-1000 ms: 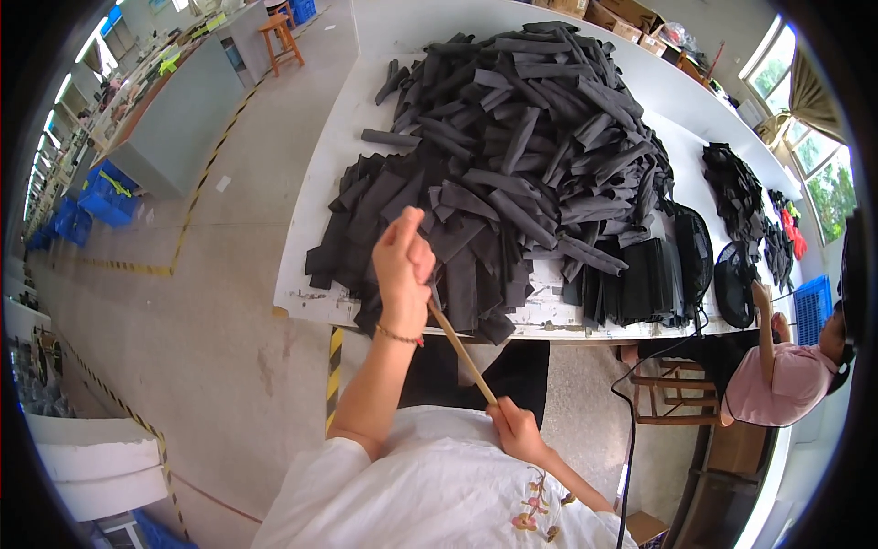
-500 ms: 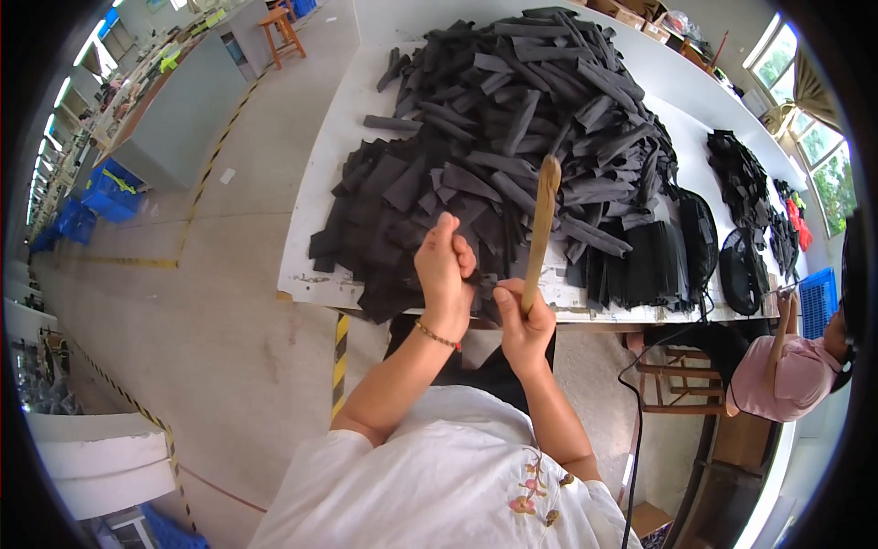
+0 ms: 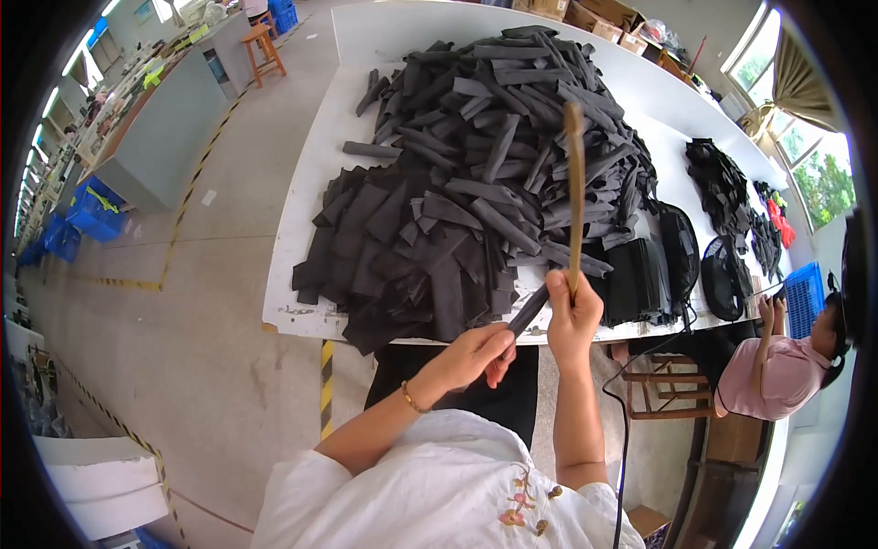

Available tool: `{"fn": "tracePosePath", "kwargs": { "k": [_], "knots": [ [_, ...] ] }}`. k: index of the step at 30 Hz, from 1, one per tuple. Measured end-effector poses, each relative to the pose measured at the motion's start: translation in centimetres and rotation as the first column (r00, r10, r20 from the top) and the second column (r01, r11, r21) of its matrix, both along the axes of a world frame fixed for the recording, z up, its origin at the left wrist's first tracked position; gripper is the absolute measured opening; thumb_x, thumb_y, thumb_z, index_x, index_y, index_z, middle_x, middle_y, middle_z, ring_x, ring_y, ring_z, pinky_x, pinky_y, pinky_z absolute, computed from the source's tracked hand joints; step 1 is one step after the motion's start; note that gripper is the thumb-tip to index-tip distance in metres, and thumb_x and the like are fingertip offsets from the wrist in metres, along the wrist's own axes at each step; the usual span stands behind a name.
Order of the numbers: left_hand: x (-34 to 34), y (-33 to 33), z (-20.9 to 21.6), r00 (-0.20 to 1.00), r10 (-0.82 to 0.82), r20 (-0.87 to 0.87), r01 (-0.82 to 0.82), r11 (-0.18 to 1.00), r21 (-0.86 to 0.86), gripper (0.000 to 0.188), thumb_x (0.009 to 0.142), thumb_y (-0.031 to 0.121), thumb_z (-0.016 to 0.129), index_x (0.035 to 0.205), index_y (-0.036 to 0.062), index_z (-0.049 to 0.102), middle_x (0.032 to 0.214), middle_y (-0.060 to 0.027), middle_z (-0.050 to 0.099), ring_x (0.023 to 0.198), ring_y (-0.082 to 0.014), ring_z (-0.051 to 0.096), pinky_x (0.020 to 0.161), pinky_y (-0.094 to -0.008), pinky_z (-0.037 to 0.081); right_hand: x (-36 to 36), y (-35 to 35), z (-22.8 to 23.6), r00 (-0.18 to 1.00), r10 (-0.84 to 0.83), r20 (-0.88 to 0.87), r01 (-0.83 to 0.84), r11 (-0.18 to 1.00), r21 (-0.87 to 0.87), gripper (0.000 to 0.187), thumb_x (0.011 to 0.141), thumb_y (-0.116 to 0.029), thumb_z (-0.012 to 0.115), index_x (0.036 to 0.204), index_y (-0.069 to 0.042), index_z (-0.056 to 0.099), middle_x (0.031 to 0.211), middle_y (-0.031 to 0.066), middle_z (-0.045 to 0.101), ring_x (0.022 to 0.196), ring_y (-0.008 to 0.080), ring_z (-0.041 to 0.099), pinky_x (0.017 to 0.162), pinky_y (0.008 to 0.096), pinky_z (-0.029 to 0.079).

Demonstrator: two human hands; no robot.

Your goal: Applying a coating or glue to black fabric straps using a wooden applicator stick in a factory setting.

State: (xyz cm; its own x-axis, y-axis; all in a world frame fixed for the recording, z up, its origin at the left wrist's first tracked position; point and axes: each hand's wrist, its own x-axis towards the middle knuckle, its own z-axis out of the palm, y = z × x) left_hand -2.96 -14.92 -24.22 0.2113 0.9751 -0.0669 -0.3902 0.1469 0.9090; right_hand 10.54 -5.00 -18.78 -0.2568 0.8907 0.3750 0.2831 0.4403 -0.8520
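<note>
A narrow dark fabric tube [image 3: 529,311] is held over the near edge of the surface [image 3: 329,128], right of that edge's middle. Its long axis slants from the left hand [image 3: 471,359] away and rightward, so the upper end points to the right hand [image 3: 574,320], the nearer hand to that end; whether they touch I cannot tell. The left fingers are closed around the tube's lower end. The right fingers are wrapped around the base of a wooden stick [image 3: 576,183], which points toward the surface's far edge, at an angle to the tube. Beyond, a heap of dark rolled pieces [image 3: 549,110] reaches back toward the far edge, flat dark pieces [image 3: 366,247] lie toward the near left corner, and a dark stack [image 3: 636,279] stands rightward along the near edge
</note>
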Motion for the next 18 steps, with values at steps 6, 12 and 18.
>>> {"fn": "tracePosePath", "kwargs": {
  "k": [6, 12, 18],
  "knots": [
    [0.4, -3.0, -2.2, 0.984, -0.133, -0.122, 0.137, 0.99, 0.029, 0.036, 0.1, 0.026, 0.042, 0.075, 0.0029, 0.054, 0.065, -0.0036, 0.058, 0.052, -0.0099, 0.056, 0.051, -0.0233, 0.047, -1.9, 6.3, 2.9, 0.885, -0.285, -0.368, 0.312, 0.95, 0.015, 0.028, 0.098, -0.022, 0.055, 0.079, -0.002, 0.059, 0.06, -0.004, 0.047, 0.054, 0.0028, 0.039, 0.048, 0.0209, 0.029],
    [-1.8, -2.5, -1.6, 0.768, 0.319, -0.555, -0.161, 0.935, 0.316, 0.013, 0.092, 0.01, 0.056, 0.086, 0.0011, 0.063, 0.076, -0.0049, 0.061, 0.064, -0.0105, 0.059, 0.056, -0.0243, 0.047, 0.9, 19.6, 10.3, 0.785, -0.263, -0.561, 0.275, 0.959, -0.065, 0.033, 0.097, -0.03, 0.054, 0.083, -0.001, 0.058, 0.063, 0.0028, 0.054, 0.043, 0.0058, 0.036, 0.039, 0.0234, 0.025],
    [-6.8, -1.2, -2.0, 0.262, 0.642, -0.721, -0.342, 0.76, 0.553, 0.007, 0.08, 0.01, 0.07, 0.082, 0.0062, 0.064, 0.075, -0.0068, 0.06, 0.06, -0.0227, 0.061, 0.054, -0.0316, 0.047, -0.1, 10.1, 0.9, 0.954, -0.199, -0.223, 0.161, 0.971, -0.179, 0.036, 0.101, -0.035, 0.046, 0.105, -0.003, 0.063, 0.056, -0.0043, 0.041, 0.041, 0.0027, 0.031, 0.037, 0.0204, 0.021]
  ]
}}
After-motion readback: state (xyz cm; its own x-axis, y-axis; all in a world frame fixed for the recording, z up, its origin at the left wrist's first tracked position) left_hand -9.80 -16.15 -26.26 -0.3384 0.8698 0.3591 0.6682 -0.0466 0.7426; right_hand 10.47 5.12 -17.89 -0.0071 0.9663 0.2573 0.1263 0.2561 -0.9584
